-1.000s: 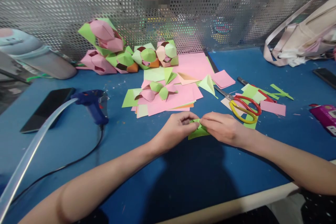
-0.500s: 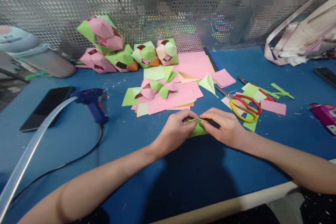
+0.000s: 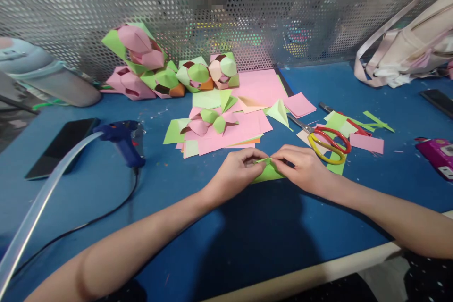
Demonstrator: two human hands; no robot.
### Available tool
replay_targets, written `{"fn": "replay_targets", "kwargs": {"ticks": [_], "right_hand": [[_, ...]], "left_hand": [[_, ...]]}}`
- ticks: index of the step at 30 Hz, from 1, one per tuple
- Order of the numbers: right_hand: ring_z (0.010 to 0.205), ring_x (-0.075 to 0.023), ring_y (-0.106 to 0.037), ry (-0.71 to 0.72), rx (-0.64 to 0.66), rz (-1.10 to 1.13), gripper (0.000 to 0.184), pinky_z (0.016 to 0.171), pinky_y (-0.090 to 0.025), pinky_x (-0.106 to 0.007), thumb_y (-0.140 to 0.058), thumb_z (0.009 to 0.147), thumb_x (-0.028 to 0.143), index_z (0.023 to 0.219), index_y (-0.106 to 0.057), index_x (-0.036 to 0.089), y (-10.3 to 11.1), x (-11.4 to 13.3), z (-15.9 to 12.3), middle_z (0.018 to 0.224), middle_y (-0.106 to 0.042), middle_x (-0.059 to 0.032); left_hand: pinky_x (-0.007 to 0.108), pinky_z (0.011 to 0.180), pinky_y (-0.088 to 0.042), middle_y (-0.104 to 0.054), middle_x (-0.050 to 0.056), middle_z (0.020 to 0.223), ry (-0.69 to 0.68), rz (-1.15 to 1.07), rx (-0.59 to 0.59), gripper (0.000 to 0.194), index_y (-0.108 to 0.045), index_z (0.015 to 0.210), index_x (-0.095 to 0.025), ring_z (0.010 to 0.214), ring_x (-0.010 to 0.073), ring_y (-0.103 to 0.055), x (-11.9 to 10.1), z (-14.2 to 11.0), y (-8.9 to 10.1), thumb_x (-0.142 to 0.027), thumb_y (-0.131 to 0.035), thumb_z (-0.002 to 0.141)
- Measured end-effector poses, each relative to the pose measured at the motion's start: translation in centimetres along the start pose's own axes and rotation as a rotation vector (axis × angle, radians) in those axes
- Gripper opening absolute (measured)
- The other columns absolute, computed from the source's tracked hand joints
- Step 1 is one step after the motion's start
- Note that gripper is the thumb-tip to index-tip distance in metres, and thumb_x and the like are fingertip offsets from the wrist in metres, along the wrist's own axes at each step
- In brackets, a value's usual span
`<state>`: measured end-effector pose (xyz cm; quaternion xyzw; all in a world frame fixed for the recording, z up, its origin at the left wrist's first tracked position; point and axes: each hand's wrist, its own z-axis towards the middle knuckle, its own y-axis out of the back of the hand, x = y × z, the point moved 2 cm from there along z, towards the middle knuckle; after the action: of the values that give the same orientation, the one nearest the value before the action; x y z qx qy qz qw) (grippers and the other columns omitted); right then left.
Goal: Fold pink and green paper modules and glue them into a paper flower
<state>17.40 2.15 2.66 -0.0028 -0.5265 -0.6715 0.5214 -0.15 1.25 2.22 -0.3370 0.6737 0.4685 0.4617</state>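
Observation:
A piece of green paper (image 3: pixel 268 173) is pinched between my two hands, just above the blue tabletop. My left hand (image 3: pixel 238 170) grips its left side between thumb and fingers, and my right hand (image 3: pixel 299 166) pinches the upper edge on the right. The fingers hide parts of that edge, which looks raised or folded. Beyond my hands lies a stack of pink paper (image 3: pixel 226 139) with folded pink and green petal shapes (image 3: pixel 211 120) on top. Scissors (image 3: pixel 325 139) with red and yellow handles lie beyond my right hand, over paper scraps.
Folded paper balls (image 3: pixel 196 74) stand against the perforated metal screen (image 3: pixel 163 4). At left are a blue glue gun (image 3: pixel 123 139) with its cord, a dark phone (image 3: pixel 62 146) and a bottle (image 3: pixel 46 73). A pale bag (image 3: pixel 410 52) and a purple object (image 3: pixel 435 155) are at right.
My right hand's fingers have shifted slightly left along the paper's upper edge, closer to my left hand. More of the green sheet shows below them. The whole view has shifted slightly.

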Motion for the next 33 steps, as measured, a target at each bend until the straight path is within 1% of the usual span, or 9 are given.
{"fn": "replay_targets", "kwargs": {"ticks": [3, 5, 7, 12, 20, 28, 33], "right_hand": [[0.069, -0.0140, -0.060, -0.009, 0.007, -0.006, 0.015, 0.065, -0.047, -0.026, -0.051, 0.088, 0.014, 0.083, -0.065, 0.014, 0.19, -0.16, 0.00, 0.078, -0.066, -0.0057], [0.070, -0.0142, -0.061, -0.016, 0.008, -0.004, 0.015, 0.065, -0.047, -0.026, -0.051, 0.088, 0.013, 0.083, -0.065, 0.015, 0.28, -0.26, 0.03, 0.078, -0.066, -0.0058], [0.070, -0.0143, -0.061, -0.016, 0.007, 0.000, 0.015, 0.065, -0.047, -0.027, -0.051, 0.088, 0.013, 0.083, -0.065, 0.015, 0.32, -0.30, 0.06, 0.078, -0.066, -0.0057], [0.070, -0.0143, -0.061, -0.015, 0.002, 0.015, 0.016, 0.064, -0.048, -0.027, -0.051, 0.088, 0.013, 0.083, -0.066, 0.015, 0.30, -0.29, 0.07, 0.078, -0.067, -0.0059], [0.069, -0.0134, -0.060, 0.001, -0.023, 0.023, 0.014, 0.064, -0.046, -0.025, -0.053, 0.086, 0.010, 0.080, -0.066, 0.013, 0.22, -0.26, 0.01, 0.077, -0.066, -0.0061], [0.065, -0.0120, -0.057, -0.008, -0.034, 0.042, 0.016, 0.061, -0.045, -0.025, -0.051, 0.086, 0.011, 0.078, -0.064, 0.015, 0.08, -0.14, -0.03, 0.072, -0.063, -0.0039], [0.062, -0.0107, -0.055, 0.008, -0.062, 0.049, 0.015, 0.060, -0.043, -0.024, -0.052, 0.086, 0.011, 0.076, -0.063, 0.015, -0.17, -0.30, -0.19, 0.069, -0.060, -0.0024]], "left_hand": [[0.024, 0.073, -0.047, -0.070, 0.003, 0.091, -0.010, -0.032, 0.027, 0.022, -0.068, 0.095, -0.016, 0.083, 0.0161, -0.062, -0.43, 0.06, 0.37, -0.030, -0.057, 0.082], [0.025, 0.078, -0.047, -0.070, 0.004, 0.096, -0.037, 0.003, 0.033, 0.022, -0.069, 0.096, -0.016, 0.089, 0.0174, -0.062, -0.69, 0.10, 0.57, -0.028, -0.056, 0.083], [0.025, 0.080, -0.046, -0.071, 0.004, 0.097, -0.061, 0.062, 0.037, 0.023, -0.070, 0.097, -0.017, 0.090, 0.0178, -0.063, -0.84, 0.14, 0.68, -0.027, -0.054, 0.084], [0.026, 0.080, -0.047, -0.071, 0.004, 0.097, -0.129, 0.150, 0.017, 0.025, -0.071, 0.097, -0.019, 0.091, 0.0185, -0.064, -0.68, 0.19, 0.74, -0.024, -0.050, 0.086], [0.024, 0.080, -0.047, -0.072, 0.004, 0.098, -0.203, 0.182, -0.031, 0.025, -0.072, 0.099, -0.018, 0.090, 0.0169, -0.064, -0.55, 0.00, 0.59, -0.020, -0.049, 0.087], [0.025, 0.079, -0.048, -0.072, 0.003, 0.097, -0.194, 0.211, -0.039, 0.026, -0.071, 0.097, -0.019, 0.089, 0.0168, -0.064, -0.72, -0.11, 0.56, -0.018, -0.048, 0.086], [0.024, 0.077, -0.048, -0.072, 0.002, 0.094, -0.195, 0.250, -0.057, 0.024, -0.071, 0.097, -0.020, 0.085, 0.0163, -0.064, -0.46, -0.07, 0.39, -0.017, -0.055, 0.079]]}}
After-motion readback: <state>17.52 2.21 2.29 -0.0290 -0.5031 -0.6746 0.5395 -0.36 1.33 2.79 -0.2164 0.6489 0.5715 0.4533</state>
